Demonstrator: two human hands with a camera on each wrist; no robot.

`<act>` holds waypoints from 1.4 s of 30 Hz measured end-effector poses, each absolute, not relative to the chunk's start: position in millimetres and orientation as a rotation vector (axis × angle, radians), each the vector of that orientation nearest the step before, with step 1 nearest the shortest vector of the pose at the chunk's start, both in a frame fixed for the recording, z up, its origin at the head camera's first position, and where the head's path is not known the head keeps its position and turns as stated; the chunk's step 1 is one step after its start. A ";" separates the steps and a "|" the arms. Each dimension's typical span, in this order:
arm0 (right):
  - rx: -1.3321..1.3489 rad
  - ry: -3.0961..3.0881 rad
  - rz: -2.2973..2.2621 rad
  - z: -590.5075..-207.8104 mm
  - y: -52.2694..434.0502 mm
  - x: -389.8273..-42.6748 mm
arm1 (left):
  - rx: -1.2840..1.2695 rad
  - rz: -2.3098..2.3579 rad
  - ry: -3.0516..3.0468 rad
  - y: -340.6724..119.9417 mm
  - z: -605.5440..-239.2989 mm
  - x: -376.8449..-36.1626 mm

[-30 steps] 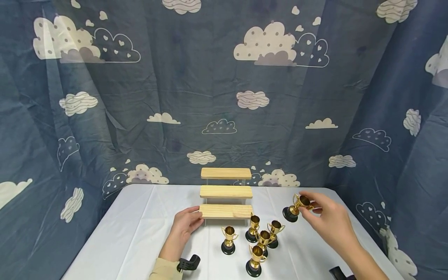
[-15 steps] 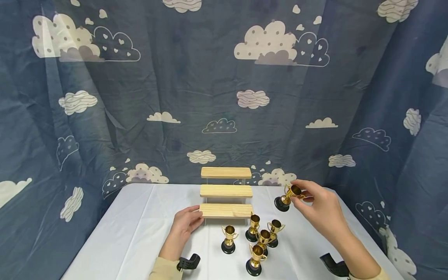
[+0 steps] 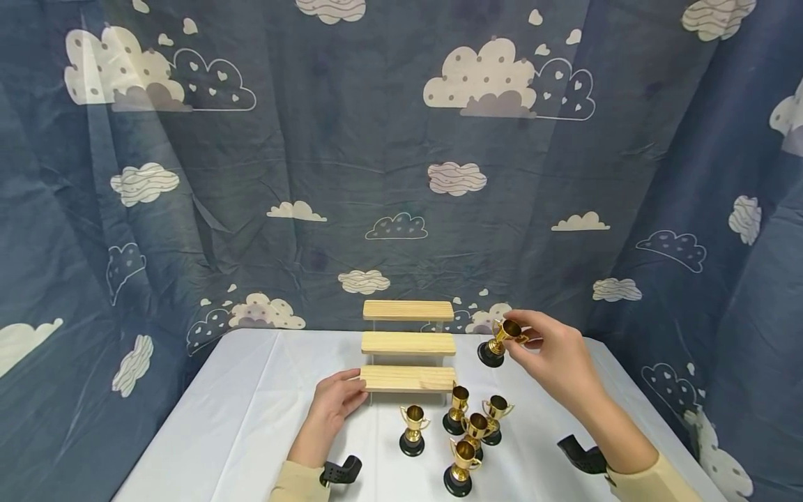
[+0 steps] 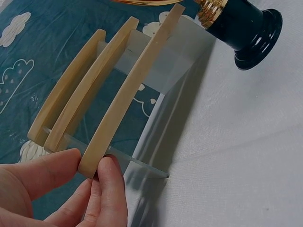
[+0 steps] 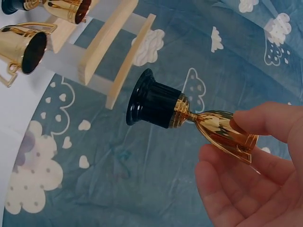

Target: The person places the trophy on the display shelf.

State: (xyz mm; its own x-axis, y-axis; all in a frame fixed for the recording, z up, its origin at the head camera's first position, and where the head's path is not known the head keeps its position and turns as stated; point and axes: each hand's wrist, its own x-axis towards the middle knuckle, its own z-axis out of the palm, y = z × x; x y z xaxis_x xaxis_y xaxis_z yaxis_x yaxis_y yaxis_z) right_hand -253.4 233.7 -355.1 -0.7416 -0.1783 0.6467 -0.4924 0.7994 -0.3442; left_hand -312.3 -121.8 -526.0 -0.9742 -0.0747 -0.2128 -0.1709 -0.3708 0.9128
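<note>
Right hand (image 3: 555, 352) pinching a small gold trophy cup with black base (image 3: 498, 341), tilted, just right of the 3-step pale wooden riser (image 3: 408, 344), left hand (image 3: 334, 403) gripping its lowest step's left end, 5 gold trophies (image 3: 461, 432) on the white-clothed desk (image 3: 251, 404) below.

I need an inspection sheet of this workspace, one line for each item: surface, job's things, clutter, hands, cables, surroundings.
Surface: table under a white cloth, creased.
Job's things: three-step wooden stand, all steps bare; held trophy, gold cup on a black base, tilted in the air right of the stand; five trophies upright on the cloth in front of the stand.
Clutter: nothing seen.
Hands: left hand holds the left end of the lowest step, thumb and fingers on its edge; right hand pinches the held trophy by its cup, a fingertip grip.
Cables: nothing seen; black wrist mounts only.
Surroundings: blue cloud-print curtain behind and on both sides.
</note>
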 end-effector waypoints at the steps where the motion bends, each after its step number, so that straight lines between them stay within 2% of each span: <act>1: 0.499 -2.375 0.680 -354.7 232.4 -254.8 | -0.333 2.532 1.727 -121.8 -525.9 -312.0; 29: 0.596 -2.443 0.770 -334.4 198.0 -298.7 | -0.410 2.502 1.751 -118.2 -524.3 -315.4; 42: 0.515 -2.542 0.853 -332.9 189.6 -316.4 | -0.398 2.509 1.758 -118.3 -525.0 -313.6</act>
State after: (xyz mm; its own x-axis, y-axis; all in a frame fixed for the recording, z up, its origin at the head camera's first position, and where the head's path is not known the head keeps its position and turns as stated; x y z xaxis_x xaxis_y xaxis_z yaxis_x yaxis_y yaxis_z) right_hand -316.4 189.6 -332.9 -0.8483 -0.2114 0.4855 -0.4614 0.7450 -0.4818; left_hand -313.6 -118.3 -525.0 -0.9655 -0.1041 -0.2385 -0.1886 -0.3517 0.9169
